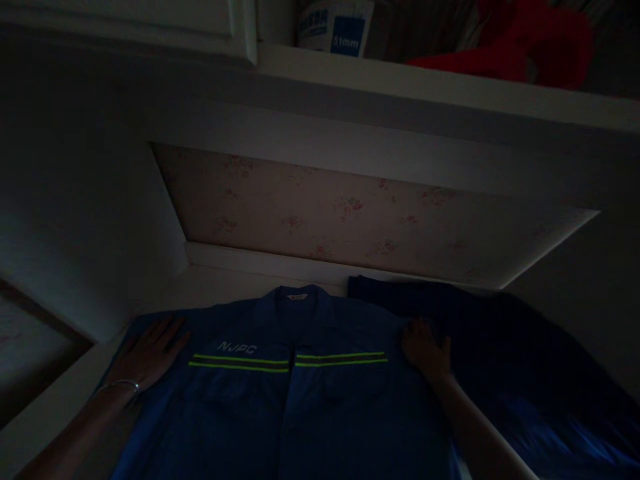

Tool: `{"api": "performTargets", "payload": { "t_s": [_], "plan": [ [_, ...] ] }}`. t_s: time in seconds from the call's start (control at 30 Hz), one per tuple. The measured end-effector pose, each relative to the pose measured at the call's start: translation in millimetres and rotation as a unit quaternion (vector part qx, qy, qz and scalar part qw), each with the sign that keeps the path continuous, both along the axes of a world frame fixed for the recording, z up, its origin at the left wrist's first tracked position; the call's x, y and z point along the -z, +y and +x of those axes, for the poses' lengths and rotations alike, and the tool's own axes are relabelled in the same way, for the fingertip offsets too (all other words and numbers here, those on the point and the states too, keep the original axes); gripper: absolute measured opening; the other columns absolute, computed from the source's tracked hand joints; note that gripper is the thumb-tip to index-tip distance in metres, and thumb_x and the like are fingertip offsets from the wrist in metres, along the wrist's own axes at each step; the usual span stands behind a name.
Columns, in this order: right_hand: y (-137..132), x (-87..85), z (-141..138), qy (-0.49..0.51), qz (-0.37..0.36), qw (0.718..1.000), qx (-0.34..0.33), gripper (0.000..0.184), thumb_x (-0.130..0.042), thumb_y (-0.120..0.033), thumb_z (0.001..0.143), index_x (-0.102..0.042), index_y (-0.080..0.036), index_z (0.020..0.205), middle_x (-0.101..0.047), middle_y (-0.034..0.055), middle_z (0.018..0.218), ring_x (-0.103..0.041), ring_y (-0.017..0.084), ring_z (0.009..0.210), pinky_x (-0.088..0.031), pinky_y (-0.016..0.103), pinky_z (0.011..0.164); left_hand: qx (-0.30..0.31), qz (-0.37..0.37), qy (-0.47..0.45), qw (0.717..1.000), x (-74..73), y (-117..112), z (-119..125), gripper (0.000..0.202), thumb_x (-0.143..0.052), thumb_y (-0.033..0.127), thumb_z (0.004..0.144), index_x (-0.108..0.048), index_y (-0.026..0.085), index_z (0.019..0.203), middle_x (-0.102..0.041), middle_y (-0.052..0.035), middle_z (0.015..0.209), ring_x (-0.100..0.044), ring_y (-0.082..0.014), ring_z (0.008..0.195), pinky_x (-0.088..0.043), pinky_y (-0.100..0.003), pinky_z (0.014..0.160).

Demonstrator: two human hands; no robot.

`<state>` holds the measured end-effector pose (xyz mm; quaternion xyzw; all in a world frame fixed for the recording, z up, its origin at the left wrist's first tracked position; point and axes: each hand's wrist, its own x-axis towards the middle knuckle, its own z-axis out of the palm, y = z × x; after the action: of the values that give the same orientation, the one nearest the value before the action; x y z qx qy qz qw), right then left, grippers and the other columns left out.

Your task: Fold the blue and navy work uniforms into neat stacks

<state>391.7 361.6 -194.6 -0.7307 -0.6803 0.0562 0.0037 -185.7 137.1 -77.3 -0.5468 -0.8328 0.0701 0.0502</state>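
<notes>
A blue work jacket (290, 400) with two yellow-green reflective stripes and white chest lettering lies flat, front up, collar towards the wall. My left hand (150, 353) rests flat on its left shoulder, fingers stretched out, a thin bracelet on the wrist. My right hand (425, 350) presses palm down on the jacket's right shoulder, its fingers in shadow but lying flat. Neither hand holds anything.
A dark blue garment (500, 347) lies spread to the right of the jacket. The white surface (215, 283) ends at a floral-papered back wall (350, 207). On a white ledge (450, 83) above sit a box (335, 27) and something red (525, 40). The scene is very dim.
</notes>
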Motion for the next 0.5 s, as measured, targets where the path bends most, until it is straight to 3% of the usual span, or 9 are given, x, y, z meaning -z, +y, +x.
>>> {"api": "performTargets", "payload": {
  "t_s": [0.13, 0.3, 0.4, 0.47, 0.5],
  "plan": [
    [-1, -2.8, 6, 0.009, -0.015, 1.000, 0.026, 0.068, -0.009, -0.044, 0.097, -0.033, -0.005, 0.147, -0.025, 0.0158, 0.158, -0.023, 0.028, 0.145, -0.012, 0.070, 0.110, -0.002, -0.015, 0.027, 1.000, 9.0, -5, -8, 0.051, -0.035, 0.033, 0.091, -0.050, 0.029, 0.140, -0.033, -0.0073, 0.157, -0.023, -0.0355, 0.145, -0.023, -0.058, 0.112],
    [-22, -20.5, 14, 0.083, 0.040, 0.996, 0.001, 0.067, -0.012, -0.042, 0.092, -0.040, -0.008, 0.144, -0.030, 0.0110, 0.156, -0.025, 0.028, 0.144, -0.010, 0.071, 0.111, -0.001, 0.088, -0.004, 0.996, 2.7, -6, -13, 0.057, -0.024, 0.034, 0.091, -0.052, 0.011, 0.135, -0.048, -0.0148, 0.146, -0.035, -0.0294, 0.140, -0.027, -0.047, 0.115],
    [-74, -34.2, 19, 0.213, 0.086, 0.973, -0.021, 0.072, -0.023, -0.054, 0.085, -0.046, -0.017, 0.143, -0.039, 0.0096, 0.152, -0.032, 0.030, 0.141, -0.008, 0.063, 0.117, -0.019, 0.189, 0.006, 0.982, -8.6, -33, 4, 0.057, -0.021, 0.040, 0.092, -0.057, 0.009, 0.125, -0.054, -0.0158, 0.139, -0.044, -0.0272, 0.133, -0.029, -0.041, 0.116],
    [-128, -41.5, 18, 0.357, 0.052, 0.932, -0.033, 0.067, -0.038, -0.062, 0.079, -0.053, -0.032, 0.137, -0.049, 0.0057, 0.145, -0.041, 0.030, 0.136, -0.029, 0.053, 0.115, -0.001, 0.235, -0.003, 0.972, -6.5, -68, 30, 0.054, -0.029, 0.047, 0.092, -0.059, 0.013, 0.121, -0.057, -0.0151, 0.133, -0.051, -0.0289, 0.125, -0.033, -0.042, 0.115],
    [-158, -44.3, 16, 0.436, -0.023, 0.898, -0.058, 0.060, -0.046, -0.064, 0.076, -0.054, -0.046, 0.132, -0.054, 0.0012, 0.140, -0.042, 0.030, 0.135, -0.039, 0.052, 0.108, 0.019, 0.241, -0.016, 0.970, -0.7, -90, 47, 0.051, -0.034, 0.049, 0.091, -0.060, 0.017, 0.120, -0.059, -0.0132, 0.130, -0.054, -0.0292, 0.122, -0.037, -0.043, 0.113]
  ]
}}
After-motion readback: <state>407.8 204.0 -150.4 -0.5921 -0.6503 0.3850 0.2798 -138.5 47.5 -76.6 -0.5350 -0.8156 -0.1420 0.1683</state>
